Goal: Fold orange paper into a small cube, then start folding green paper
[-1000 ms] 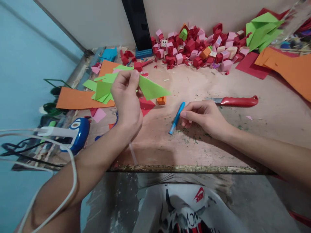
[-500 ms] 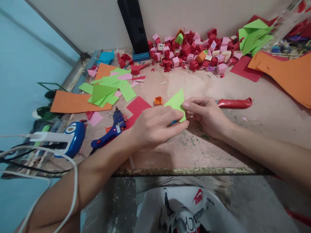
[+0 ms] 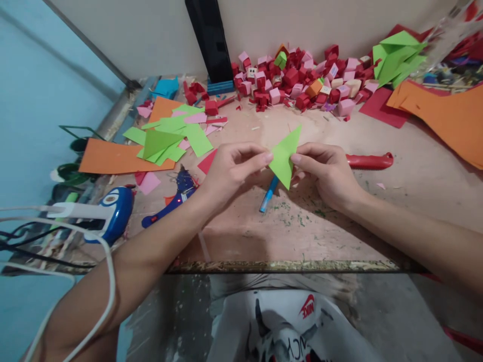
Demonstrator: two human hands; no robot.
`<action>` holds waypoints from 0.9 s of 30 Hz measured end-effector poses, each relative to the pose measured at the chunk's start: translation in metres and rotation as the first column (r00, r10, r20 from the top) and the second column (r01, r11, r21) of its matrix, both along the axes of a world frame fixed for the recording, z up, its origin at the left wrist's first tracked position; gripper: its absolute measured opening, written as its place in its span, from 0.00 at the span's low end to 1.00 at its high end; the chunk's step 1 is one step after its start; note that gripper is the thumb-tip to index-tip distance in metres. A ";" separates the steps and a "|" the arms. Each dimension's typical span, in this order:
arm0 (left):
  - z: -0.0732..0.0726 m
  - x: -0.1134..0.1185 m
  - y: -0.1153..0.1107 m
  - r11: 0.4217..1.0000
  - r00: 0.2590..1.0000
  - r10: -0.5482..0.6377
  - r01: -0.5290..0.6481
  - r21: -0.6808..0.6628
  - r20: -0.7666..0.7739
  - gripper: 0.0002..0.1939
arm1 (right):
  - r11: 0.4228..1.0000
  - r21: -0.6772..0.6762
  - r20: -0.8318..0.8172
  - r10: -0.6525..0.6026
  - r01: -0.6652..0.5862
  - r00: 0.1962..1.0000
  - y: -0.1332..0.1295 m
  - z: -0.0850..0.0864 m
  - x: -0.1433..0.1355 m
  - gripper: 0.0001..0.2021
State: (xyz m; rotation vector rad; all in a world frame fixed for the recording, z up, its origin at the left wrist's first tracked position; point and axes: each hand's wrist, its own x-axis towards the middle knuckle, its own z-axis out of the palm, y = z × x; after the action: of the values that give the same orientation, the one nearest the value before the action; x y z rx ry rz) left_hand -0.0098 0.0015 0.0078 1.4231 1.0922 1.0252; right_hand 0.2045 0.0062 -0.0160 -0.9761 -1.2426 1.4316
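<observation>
A piece of light green paper (image 3: 285, 157), pointed at top and bottom, is held up between my two hands above the table. My left hand (image 3: 239, 168) pinches its left corner between thumb and forefinger. On the other side, my right hand (image 3: 324, 171) grips the right edge, thumb in front and fingers behind. Beneath the paper a blue pen (image 3: 269, 195) lies on the table, its upper end hidden. A red handle (image 3: 370, 161) sticks out beyond my right hand. Red paper (image 3: 207, 161) shows partly behind my left hand.
A blue glue gun (image 3: 175, 198) lies left of my left forearm. Green paper pieces (image 3: 162, 143) and orange paper (image 3: 109, 157) are at the left. Many small folded red and pink paper cubes (image 3: 290, 78) are heaped at the back. Orange sheets (image 3: 445, 118) lie at the right.
My left hand has drawn back from over the green paper to its left corner. The paper has risen slightly and turned, uncovering the blue pen. The small orange paper box is now hidden.
</observation>
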 end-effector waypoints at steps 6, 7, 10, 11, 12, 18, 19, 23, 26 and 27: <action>-0.007 0.005 0.000 0.997 0.997 0.075 -0.075 -0.001 0.034 0.15 | 0.993 0.040 0.101 -0.117 0.113 0.988 -0.001 0.003 -0.003 0.11; -0.007 0.006 -0.001 0.996 0.995 0.092 -0.092 0.015 0.026 0.15 | 0.993 0.035 0.113 -0.113 0.110 0.987 -0.001 0.004 -0.003 0.11; -0.007 0.008 -0.003 0.995 0.996 0.085 -0.085 0.046 -0.004 0.17 | 1.000 -0.025 0.082 -0.016 0.018 0.996 -0.003 0.005 -0.004 0.12; -0.007 0.009 -0.003 0.997 0.998 0.066 -0.066 0.048 -0.011 0.17 | 0.999 -0.048 0.055 0.025 -0.022 0.998 -0.004 0.006 -0.004 0.14; -0.008 0.009 -0.004 0.998 0.999 0.046 -0.045 0.050 -0.015 0.18 | 0.996 -0.068 0.028 0.065 -0.063 0.997 -0.005 0.006 -0.004 0.15; -0.013 0.010 -0.004 0.998 0.999 -0.030 0.028 0.058 0.029 0.19 | 0.982 -0.107 -0.018 0.152 -0.153 0.988 -0.007 0.006 -0.003 0.12; -0.014 0.010 -0.004 0.998 0.998 -0.029 0.027 0.049 0.052 0.19 | 0.985 -0.103 -0.006 0.136 -0.135 0.991 -0.005 0.006 -0.003 0.09; -0.012 0.009 -0.002 1.000 0.996 0.000 0.001 -0.017 0.090 0.18 | 0.995 -0.064 0.033 0.079 -0.077 0.996 0.000 0.003 -0.001 0.04; -0.014 0.007 0.001 1.000 0.997 0.012 -0.011 -0.011 0.075 0.17 | 0.992 -0.091 0.038 0.092 -0.088 0.995 0.001 0.002 -0.001 0.06; -0.014 0.006 0.002 1.000 0.997 0.019 -0.019 0.002 0.076 0.16 | 0.991 -0.098 0.041 0.096 -0.091 0.995 0.001 0.003 -0.001 0.06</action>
State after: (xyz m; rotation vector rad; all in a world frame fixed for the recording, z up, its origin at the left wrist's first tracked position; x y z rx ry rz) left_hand -0.0034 0.0034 -0.0067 1.3675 1.0511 1.0860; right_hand 0.2032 0.0076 -0.0133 -1.0325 -1.2768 1.5622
